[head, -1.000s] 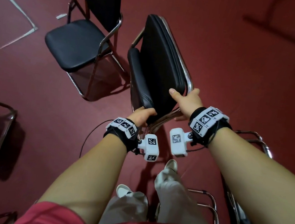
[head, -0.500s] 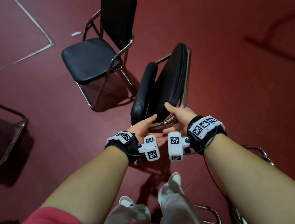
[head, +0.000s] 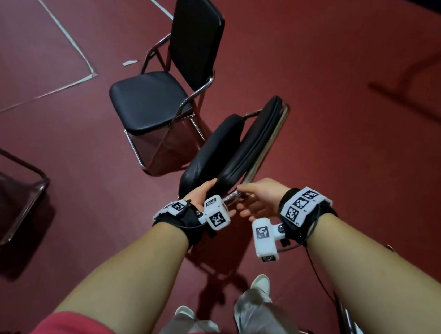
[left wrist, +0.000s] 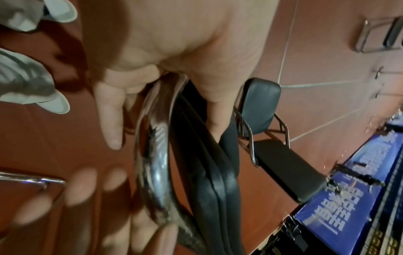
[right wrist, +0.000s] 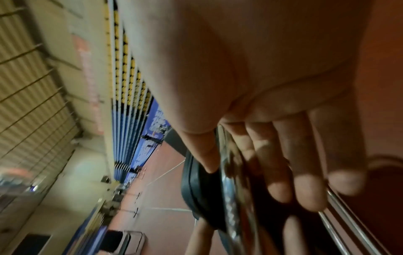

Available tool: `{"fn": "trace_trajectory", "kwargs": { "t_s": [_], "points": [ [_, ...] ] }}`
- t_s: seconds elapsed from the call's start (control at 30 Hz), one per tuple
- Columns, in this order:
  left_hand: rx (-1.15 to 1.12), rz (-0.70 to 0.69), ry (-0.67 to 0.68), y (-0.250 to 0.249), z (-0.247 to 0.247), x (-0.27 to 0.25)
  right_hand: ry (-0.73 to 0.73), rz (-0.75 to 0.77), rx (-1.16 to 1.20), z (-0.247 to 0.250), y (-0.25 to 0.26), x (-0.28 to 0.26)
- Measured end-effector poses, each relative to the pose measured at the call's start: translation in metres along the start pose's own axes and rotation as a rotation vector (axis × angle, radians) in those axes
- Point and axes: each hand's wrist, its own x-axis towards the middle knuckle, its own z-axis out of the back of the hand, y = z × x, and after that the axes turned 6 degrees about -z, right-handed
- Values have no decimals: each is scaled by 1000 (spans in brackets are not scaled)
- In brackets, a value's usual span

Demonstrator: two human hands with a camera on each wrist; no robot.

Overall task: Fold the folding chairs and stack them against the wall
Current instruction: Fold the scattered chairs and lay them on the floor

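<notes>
Head view: my left hand (head: 199, 195) grips the folded chair (head: 232, 151); right hand (head: 258, 199), fingers loose, touches its frame. Keep both panels pressed together.

White floor lines (head: 63, 33), blue wall banner (left wrist: 340, 207)

Right hand (right wrist: 261, 107) up close, fingers (right wrist: 281, 172) stretched along the chrome tube of the folded chair (right wrist: 200, 186), thumb on its black padding. Behind it there's red floor (right wrist: 161, 220), a blue banner (right wrist: 150, 138) and a ribbed shutter (right wrist: 32, 103).
</notes>
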Motion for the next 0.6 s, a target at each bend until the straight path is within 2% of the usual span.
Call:
{"fn": "trace_trajectory", "kwargs": {
  "t_s": [0.2, 0.3, 0.37, 0.43, 0.53, 0.6],
  "points": [
    [50, -136, -193, -25, 45, -2, -274, 305, -53, 15, 48, 3],
    [24, -180, -266, -40, 63, 1, -539, 493, -502, 16, 76, 8],
    [26, -213, -358, -49, 71, -1, -628, 619, -830, 15, 95, 14],
    [23, -252, -413, -56, 82, 0, -552, 729, -1095, 12, 112, 25],
    [-24, -327, -535, -64, 98, 4, -312, 731, -1405, 7, 140, 54],
    [-26, -391, -616, -68, 99, 1, -276, 749, -1535, 7, 160, 68]
  ]
}}
